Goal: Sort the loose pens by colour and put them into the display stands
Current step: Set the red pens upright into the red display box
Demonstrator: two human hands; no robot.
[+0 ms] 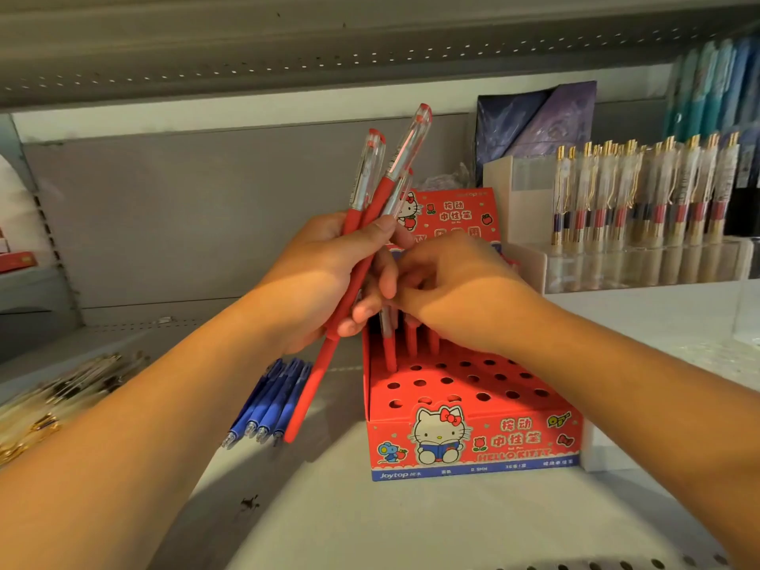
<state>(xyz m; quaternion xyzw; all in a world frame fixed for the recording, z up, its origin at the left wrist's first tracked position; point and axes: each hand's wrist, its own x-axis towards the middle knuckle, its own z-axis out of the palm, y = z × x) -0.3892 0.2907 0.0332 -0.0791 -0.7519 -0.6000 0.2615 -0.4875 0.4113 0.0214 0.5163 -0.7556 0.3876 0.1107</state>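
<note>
Red pens, clear tops | left hand fingers clamped round them | right hand fingers curled, hold unclear

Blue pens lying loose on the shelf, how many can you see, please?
4 blue pens, side by side left of the red stand; a held red pen may hide more.

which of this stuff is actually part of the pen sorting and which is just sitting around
In the job: red pens in the left hand; right hand at the red Hello Kitty stand; blue pens and gold-clip pens, lying loose.
Just lying about: filled acrylic pen stand; dark packets behind.
</note>
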